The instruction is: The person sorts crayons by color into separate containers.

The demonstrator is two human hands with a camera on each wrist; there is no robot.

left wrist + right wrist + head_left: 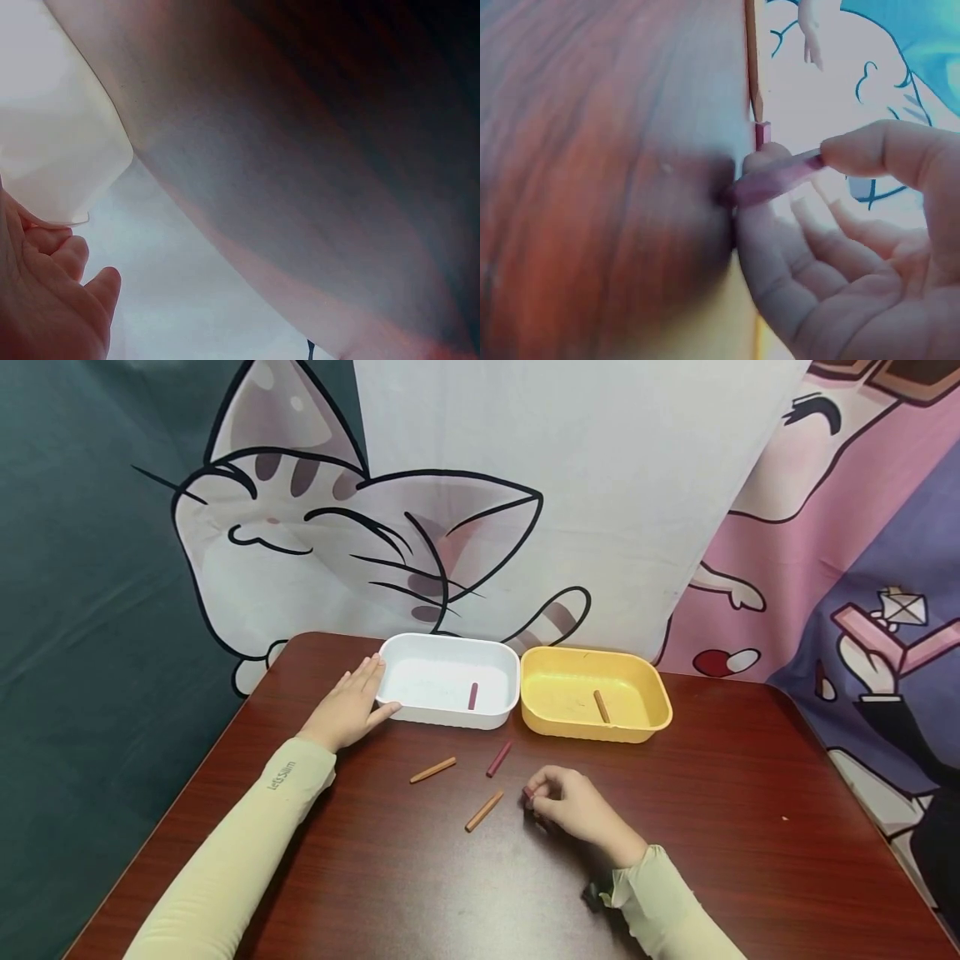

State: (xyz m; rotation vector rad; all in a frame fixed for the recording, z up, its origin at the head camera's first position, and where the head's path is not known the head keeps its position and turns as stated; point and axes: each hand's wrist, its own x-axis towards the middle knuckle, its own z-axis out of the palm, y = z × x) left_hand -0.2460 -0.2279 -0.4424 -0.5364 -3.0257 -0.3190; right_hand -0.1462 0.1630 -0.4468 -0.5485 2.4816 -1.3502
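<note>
My left hand [351, 703] rests against the left end of the white tray [450, 718], its fingers straight along the rim. In the left wrist view, fingers [75, 259] touch the tray's edge. My right hand [581, 814] pinches a short dark red crayon-like stick [776, 182] between thumb and index finger, just over the table. Left of that hand lie a tan stick [484, 811], another dark red stick [498, 759] and a second tan stick [432, 770]. One dark red stick [473, 696] lies inside the white tray.
A yellow tray [592, 731] stands beside the white one, with a tan stick [602, 706] inside. Both trays are at the back of the brown wooden table [405, 877]. Behind hangs a cloth [637, 485] printed with cartoon cats.
</note>
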